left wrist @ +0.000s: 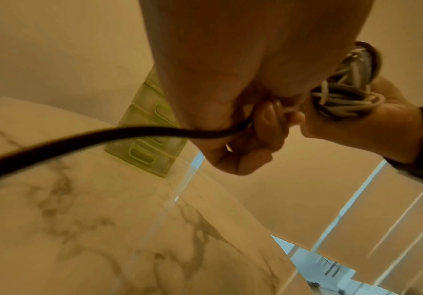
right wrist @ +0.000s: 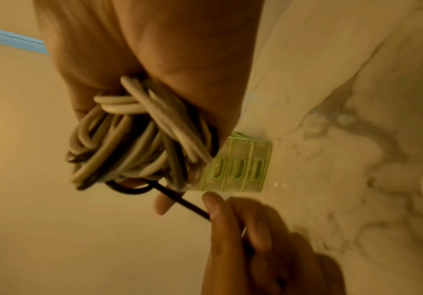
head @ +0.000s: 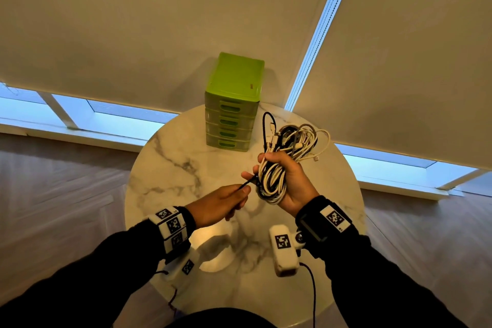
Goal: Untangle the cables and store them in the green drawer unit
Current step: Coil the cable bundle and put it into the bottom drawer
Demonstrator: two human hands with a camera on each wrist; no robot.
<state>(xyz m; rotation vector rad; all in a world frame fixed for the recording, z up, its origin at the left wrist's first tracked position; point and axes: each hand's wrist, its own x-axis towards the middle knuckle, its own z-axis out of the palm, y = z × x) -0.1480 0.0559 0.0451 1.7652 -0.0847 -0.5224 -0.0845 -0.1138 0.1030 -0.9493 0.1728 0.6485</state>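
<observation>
A tangled bundle of white, grey and black cables (head: 282,157) is gripped in my right hand (head: 287,181), held above the round marble table (head: 170,168). My left hand (head: 226,202) pinches a thin black cable (head: 246,184) that runs out of the bundle's lower left side. The right wrist view shows the cable bundle (right wrist: 134,139) filling the palm, and the black cable (right wrist: 180,201) leading to the left hand's fingers (right wrist: 215,209). The green drawer unit (head: 233,104) stands at the table's far edge with all its drawers pushed in.
Roller blinds cover the windows behind the table. A white tagged device (head: 283,250) hangs under my right wrist, with a dark lead trailing down. Wooden floor surrounds the table.
</observation>
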